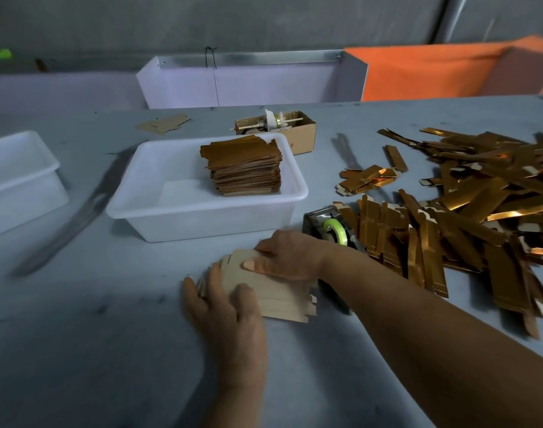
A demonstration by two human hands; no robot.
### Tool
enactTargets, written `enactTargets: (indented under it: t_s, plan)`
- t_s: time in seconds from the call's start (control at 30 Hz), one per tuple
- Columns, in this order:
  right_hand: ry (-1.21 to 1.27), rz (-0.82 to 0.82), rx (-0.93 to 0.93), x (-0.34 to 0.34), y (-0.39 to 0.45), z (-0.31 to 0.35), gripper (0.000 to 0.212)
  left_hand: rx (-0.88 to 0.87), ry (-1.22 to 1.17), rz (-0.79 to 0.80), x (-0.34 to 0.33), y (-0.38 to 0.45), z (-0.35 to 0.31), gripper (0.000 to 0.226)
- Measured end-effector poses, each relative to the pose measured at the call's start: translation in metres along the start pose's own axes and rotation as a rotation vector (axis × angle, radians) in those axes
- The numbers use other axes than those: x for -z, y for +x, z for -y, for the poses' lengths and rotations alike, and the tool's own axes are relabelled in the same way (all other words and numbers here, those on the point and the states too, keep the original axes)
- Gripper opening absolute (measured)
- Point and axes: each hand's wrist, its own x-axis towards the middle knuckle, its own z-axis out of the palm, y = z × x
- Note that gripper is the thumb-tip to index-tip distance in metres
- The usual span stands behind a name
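The stack of flat card blanks (282, 299) lies on the grey surface (109, 350), just in front of the white tub (202, 223). The left hand (230, 307) presses its left side with straight fingers. The right hand (284, 257) curls over the far edge, thumb on top. The sheets look light, thin and slippery, likely to fan apart, so it is better to clamp two opposite edges. A tape dispenser (332, 230) and loose gold strips (449, 227) lie to the right.

Grey wall (202, 23) behind grey worktable (78, 350); orange panel (433, 69) right; dim light.
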Motion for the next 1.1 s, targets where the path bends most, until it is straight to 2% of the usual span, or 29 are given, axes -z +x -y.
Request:
enactTargets:
  t_s: [0.07,0.17,0.27,0.4,0.5,0.67,0.8,0.97,1.03,1.07,1.1]
  plan:
    - [-0.017,-0.023,-0.029,-0.004,0.000,0.003,0.056,0.014,-0.013,-0.056,-0.007,0.003,-0.003,0.071]
    - [0.001,-0.085,-0.111,-0.010,-0.005,0.008,0.057,-0.028,-0.041,-0.021,-0.009,0.022,0.001,0.067]
    - [0.019,-0.173,-0.233,-0.027,-0.010,0.015,0.047,-0.088,-0.125,0.122,-0.006,0.049,0.005,0.056]
    - [0.215,-0.272,-0.504,-0.056,-0.020,0.027,0.070,-0.238,-0.101,0.335,-0.002,0.068,0.005,0.041]
    - [0.263,-0.356,-0.573,-0.068,-0.027,0.030,0.070,-0.275,-0.034,0.482,-0.001,0.075,0.003,0.033]
    - [0.295,-0.377,-0.591,-0.067,-0.033,0.031,0.069,-0.133,-0.136,0.174,0.005,0.051,0.017,0.036]
    - [0.382,-0.372,-0.622,-0.071,-0.031,0.035,0.069,-0.073,-0.218,0.241,-0.004,0.035,0.024,0.051]
    - [0.504,-0.336,-0.572,-0.061,-0.039,0.030,0.077,-0.135,-0.157,0.241,-0.004,0.033,0.026,0.055]
    - [0.428,-0.299,-0.514,-0.052,-0.050,0.031,0.081,-0.119,-0.190,0.244,-0.002,0.033,0.026,0.054]
    - [0.348,-0.331,-0.475,-0.046,-0.058,0.031,0.080,-0.115,-0.196,0.250,-0.001,0.034,0.025,0.054]
    - [0.254,-0.436,-0.422,-0.041,-0.066,0.029,0.075,-0.114,-0.202,0.256,-0.002,0.035,0.025,0.055]
